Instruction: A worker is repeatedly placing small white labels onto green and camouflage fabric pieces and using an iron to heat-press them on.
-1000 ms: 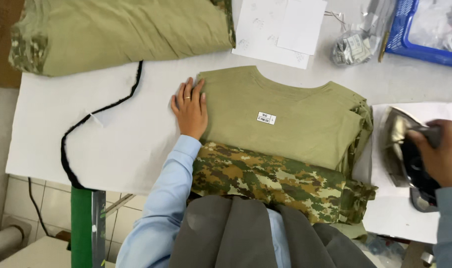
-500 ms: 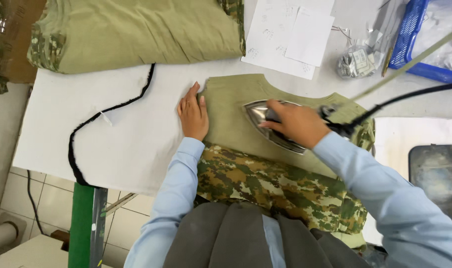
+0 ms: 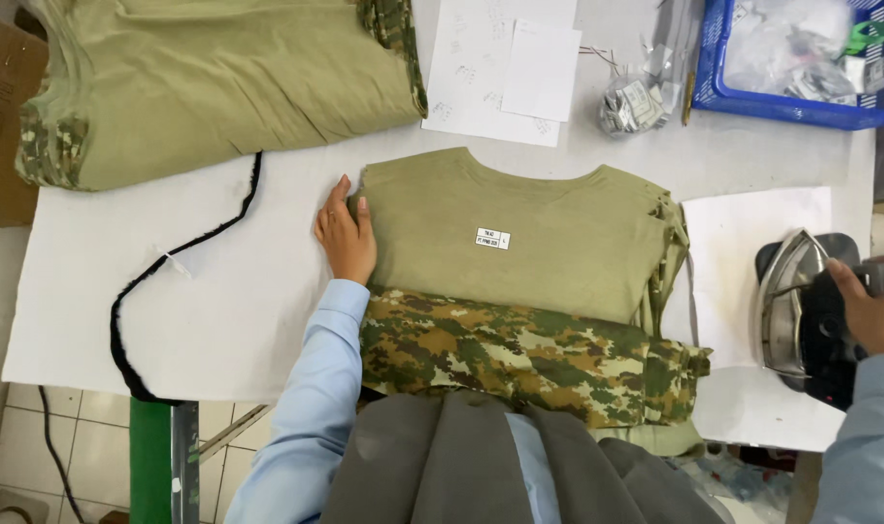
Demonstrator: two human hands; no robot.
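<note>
Pressing flat, your left hand [image 3: 346,236] pins the folded olive cotton shirt's [image 3: 519,238] edge. Your right hand [image 3: 871,309] grips the silver-soled black iron [image 3: 801,315], upended beside the blue plastic basket [image 3: 786,107].

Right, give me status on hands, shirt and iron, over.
Left hand flat on olive shirt edge. Right hand on iron, parked at table's right end. Nothing on the shirt.
</note>
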